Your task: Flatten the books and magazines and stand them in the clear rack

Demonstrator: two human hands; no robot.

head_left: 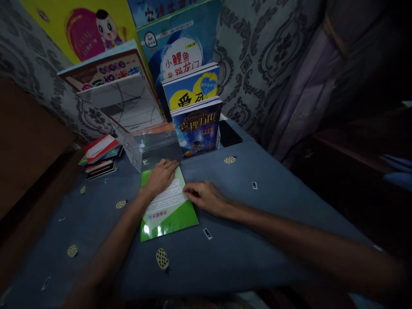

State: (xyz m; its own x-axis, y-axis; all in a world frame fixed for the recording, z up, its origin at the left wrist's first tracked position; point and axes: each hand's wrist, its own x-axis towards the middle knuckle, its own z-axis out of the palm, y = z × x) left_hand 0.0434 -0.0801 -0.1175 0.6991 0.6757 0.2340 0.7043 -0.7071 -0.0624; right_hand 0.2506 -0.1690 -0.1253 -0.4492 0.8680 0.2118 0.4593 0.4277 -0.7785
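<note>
A thin glossy green book [180, 219] with a white panel of printed text lies flat on the blue tablecloth. Across its top part rests my left hand [161, 177], palm down, with the fingers stretched out flat. My right hand [206, 196] is at the book's right edge, thumb and fingers pinched together on that edge; what lies between the fingertips is partly hidden. Just beyond the book stands a clear acrylic book rack [137, 156]. A dark blue paperback [199, 131] stands upright at the rack's front right.
Behind it stand a blue-and-yellow book [193, 91], a grey-white booklet [128, 103] and taller picture books [180, 47]. A small stack of books [101, 156] lies at left. A black flat object [228, 133] rests right of the rack. Patterned curtain [251, 56] hangs behind.
</note>
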